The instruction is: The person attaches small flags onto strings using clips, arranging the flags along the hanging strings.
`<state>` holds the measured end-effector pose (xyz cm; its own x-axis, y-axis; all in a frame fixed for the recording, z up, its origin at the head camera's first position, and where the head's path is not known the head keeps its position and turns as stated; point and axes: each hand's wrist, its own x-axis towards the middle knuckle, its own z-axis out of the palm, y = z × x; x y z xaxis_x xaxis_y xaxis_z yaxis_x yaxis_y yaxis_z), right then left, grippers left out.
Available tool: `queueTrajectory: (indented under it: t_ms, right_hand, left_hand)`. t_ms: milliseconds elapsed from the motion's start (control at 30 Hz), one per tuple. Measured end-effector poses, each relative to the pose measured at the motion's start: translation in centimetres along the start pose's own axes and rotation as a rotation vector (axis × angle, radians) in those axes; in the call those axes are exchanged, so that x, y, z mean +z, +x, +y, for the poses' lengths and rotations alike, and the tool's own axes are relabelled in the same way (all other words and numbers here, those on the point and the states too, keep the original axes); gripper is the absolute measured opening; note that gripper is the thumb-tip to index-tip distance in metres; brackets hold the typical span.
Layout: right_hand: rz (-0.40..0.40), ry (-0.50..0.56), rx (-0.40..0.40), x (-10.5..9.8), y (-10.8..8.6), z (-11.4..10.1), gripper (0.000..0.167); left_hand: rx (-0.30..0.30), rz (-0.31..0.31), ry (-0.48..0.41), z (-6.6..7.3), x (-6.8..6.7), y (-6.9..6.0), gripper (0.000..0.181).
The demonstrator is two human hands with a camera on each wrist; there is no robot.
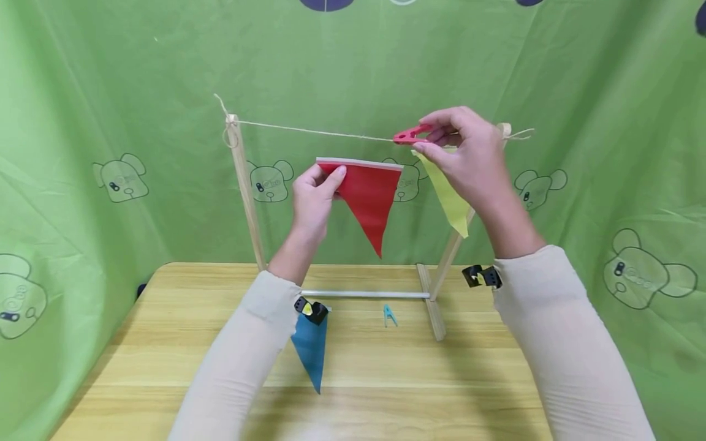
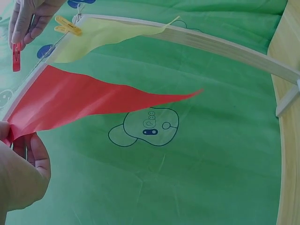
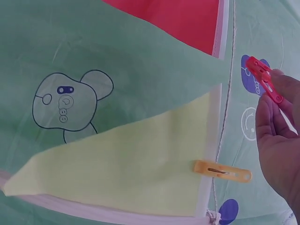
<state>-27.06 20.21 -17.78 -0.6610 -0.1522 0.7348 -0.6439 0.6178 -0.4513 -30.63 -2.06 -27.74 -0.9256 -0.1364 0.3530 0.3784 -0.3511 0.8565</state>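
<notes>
My left hand (image 1: 317, 199) pinches the upper left corner of a red triangular pennant (image 1: 366, 193), its white top edge just below the string (image 1: 309, 130) and its tip hanging down. Between thumb and fingers, my right hand (image 1: 469, 150) holds a red clothespin (image 1: 410, 135) near the string; in the right wrist view the clothespin (image 3: 263, 78) is apart from the string. A yellow pennant (image 3: 140, 164) hangs at the right end, fastened to the string by an orange clothespin (image 3: 222, 171). The right hand hides that clothespin in the head view.
Two wooden posts, left (image 1: 246, 190) and right (image 1: 448, 260), hold the string, with a white bar (image 1: 364, 294) low between them. On the wooden table (image 1: 386, 373) lie a blue pennant (image 1: 311, 349), partly behind the left sleeve, and a light-blue clothespin (image 1: 390, 316). A green curtain (image 1: 353, 73) surrounds the table.
</notes>
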Motion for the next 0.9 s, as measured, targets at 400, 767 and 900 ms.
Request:
queueTrajectory:
  t_ms: [400, 767, 900]
  right_hand:
    - [-0.125, -0.112, -0.011, -0.8, 1.4, -0.9, 0.032]
    - [-0.211, -0.198, 0.035, -1.1, 2.6, -1.3, 0.03]
    - [-0.246, -0.222, 0.052, -1.2, 3.0, -1.6, 0.028]
  left_hand:
    - [-0.017, 0.016, -0.032, 0.3, 0.8, 0.4, 0.019]
    - [-0.023, 0.026, -0.08, 0.6, 1.5, 0.8, 0.02]
    - [-0.028, 0.039, -0.097, 0.8, 1.7, 0.9, 0.018]
